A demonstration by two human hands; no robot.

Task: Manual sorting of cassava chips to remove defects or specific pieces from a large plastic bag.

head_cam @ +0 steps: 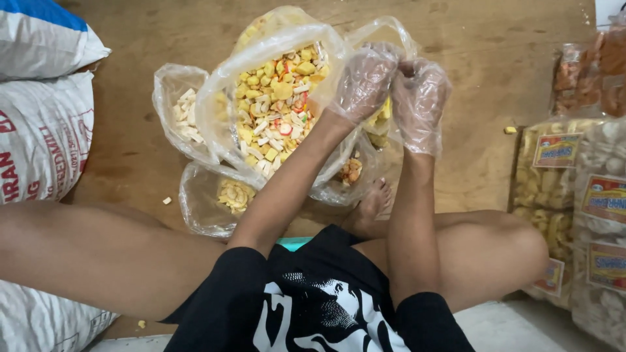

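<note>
Here, from the head camera, the gloved left hand (364,81) and gloved right hand (420,104) both pinch shut on the rim of a clear plastic bag (222,104) of mixed yellow snacks (279,107), sitting on the brown floor (489,58) between smaller bags (173,91)

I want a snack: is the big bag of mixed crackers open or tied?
Open. The big bag gapes, crackers showing; both gloved hands pinch its rim.

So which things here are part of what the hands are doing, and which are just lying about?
In hand:
- left hand and right hand, both gloved, gripping the bag's rim
- big clear bag of mixed snacks

Lying about:
- smaller clear bags
- white sacks
- labelled snack packs
- crumbs on the floor
</note>
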